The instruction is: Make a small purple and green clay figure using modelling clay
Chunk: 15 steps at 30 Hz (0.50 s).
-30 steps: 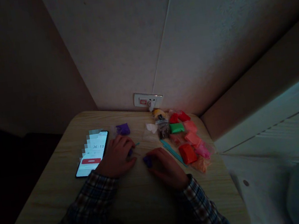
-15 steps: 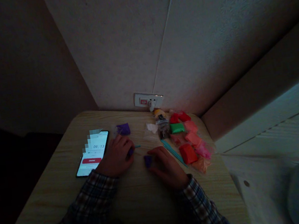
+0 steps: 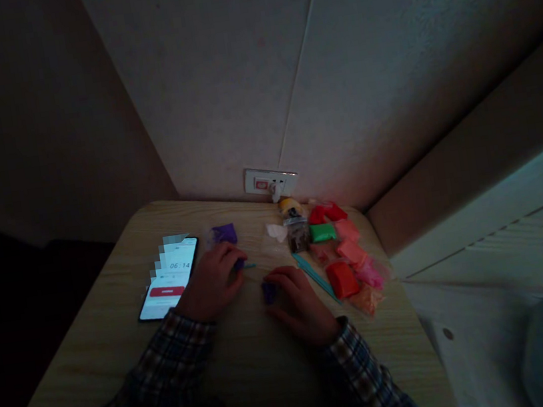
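Left hand [image 3: 214,280] is pinching a purple lump [image 3: 239,264] | right hand [image 3: 303,303] is holding a second lump [image 3: 268,291], thumb opposite fingers | both are sitting over the table [image 3: 111,320] | I am guessing light, soft, easily dented; sides are suiting gentle grip

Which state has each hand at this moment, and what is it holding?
Left hand: closed on a small purple lump, a thin blue stick beside it.
Right hand: fingers curled, holding another purple lump.
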Each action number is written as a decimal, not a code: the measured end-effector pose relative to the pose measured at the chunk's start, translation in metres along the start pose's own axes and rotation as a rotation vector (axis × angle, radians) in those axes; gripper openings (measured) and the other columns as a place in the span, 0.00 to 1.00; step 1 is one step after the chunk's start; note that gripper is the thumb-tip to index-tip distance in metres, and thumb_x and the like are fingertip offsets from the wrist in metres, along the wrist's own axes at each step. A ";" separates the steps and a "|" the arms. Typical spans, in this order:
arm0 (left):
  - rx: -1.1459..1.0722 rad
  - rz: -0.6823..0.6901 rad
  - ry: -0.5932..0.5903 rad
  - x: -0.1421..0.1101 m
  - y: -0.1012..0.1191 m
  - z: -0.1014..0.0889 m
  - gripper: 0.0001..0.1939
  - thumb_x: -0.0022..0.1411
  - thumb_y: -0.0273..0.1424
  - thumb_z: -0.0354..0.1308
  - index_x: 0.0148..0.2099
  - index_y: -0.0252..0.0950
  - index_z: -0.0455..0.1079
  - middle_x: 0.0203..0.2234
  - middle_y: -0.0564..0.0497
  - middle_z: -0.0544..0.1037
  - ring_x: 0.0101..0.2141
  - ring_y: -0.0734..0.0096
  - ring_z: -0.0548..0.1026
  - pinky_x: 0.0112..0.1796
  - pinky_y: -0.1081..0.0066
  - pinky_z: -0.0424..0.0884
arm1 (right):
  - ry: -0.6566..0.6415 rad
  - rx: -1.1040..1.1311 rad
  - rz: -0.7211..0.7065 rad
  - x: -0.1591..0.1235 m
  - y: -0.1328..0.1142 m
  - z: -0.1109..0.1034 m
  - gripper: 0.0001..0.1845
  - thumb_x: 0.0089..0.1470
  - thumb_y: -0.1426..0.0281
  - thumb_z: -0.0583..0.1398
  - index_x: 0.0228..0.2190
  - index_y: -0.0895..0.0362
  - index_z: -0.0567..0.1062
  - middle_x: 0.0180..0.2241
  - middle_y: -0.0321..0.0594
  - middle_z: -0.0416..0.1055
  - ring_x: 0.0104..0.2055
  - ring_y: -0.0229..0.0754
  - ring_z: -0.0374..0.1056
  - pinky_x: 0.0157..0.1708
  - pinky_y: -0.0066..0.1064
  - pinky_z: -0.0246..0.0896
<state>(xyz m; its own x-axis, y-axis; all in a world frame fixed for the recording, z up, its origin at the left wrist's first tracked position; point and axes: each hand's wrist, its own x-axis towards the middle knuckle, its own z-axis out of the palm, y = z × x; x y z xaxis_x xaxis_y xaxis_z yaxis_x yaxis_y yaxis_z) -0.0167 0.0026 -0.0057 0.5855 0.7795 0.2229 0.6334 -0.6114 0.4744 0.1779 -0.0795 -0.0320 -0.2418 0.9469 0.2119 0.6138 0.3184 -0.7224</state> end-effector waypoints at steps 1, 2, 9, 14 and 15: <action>-0.007 -0.006 0.004 0.000 0.000 0.000 0.11 0.58 0.23 0.50 0.44 0.34 0.66 0.41 0.45 0.69 0.42 0.59 0.70 0.45 0.58 0.68 | 0.020 0.006 0.005 0.000 0.000 0.000 0.21 0.50 0.72 0.61 0.47 0.55 0.68 0.47 0.48 0.65 0.51 0.49 0.62 0.52 0.45 0.60; -0.011 -0.009 0.014 0.000 0.000 0.001 0.11 0.58 0.23 0.50 0.44 0.34 0.66 0.41 0.45 0.69 0.42 0.60 0.70 0.45 0.58 0.68 | 0.041 0.014 0.016 0.000 0.001 -0.001 0.19 0.51 0.72 0.60 0.47 0.55 0.68 0.47 0.48 0.65 0.50 0.48 0.63 0.51 0.45 0.61; -0.090 -0.012 0.081 0.001 0.001 0.002 0.11 0.59 0.24 0.49 0.44 0.36 0.66 0.41 0.47 0.68 0.43 0.62 0.70 0.46 0.60 0.69 | 0.079 0.034 0.035 0.000 0.003 -0.002 0.19 0.52 0.76 0.54 0.47 0.56 0.67 0.47 0.48 0.65 0.50 0.47 0.63 0.52 0.44 0.62; -0.314 -0.062 0.052 0.002 0.010 0.000 0.11 0.57 0.23 0.52 0.43 0.35 0.67 0.39 0.48 0.71 0.38 0.66 0.71 0.41 0.64 0.71 | 0.125 0.050 0.070 0.001 0.001 -0.005 0.19 0.50 0.79 0.53 0.45 0.55 0.69 0.44 0.47 0.67 0.45 0.46 0.66 0.45 0.42 0.66; -0.365 -0.070 0.045 0.003 0.012 0.000 0.10 0.57 0.23 0.53 0.42 0.35 0.67 0.38 0.48 0.71 0.37 0.67 0.72 0.39 0.65 0.72 | 0.140 0.055 0.077 0.001 0.001 -0.006 0.18 0.51 0.79 0.53 0.44 0.55 0.69 0.43 0.46 0.67 0.44 0.46 0.67 0.43 0.41 0.67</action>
<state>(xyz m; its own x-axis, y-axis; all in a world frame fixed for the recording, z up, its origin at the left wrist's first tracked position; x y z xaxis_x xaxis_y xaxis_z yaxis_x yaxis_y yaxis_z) -0.0075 -0.0024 0.0004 0.5194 0.8276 0.2128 0.4441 -0.4742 0.7602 0.1823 -0.0777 -0.0286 -0.0861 0.9666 0.2413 0.5836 0.2453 -0.7741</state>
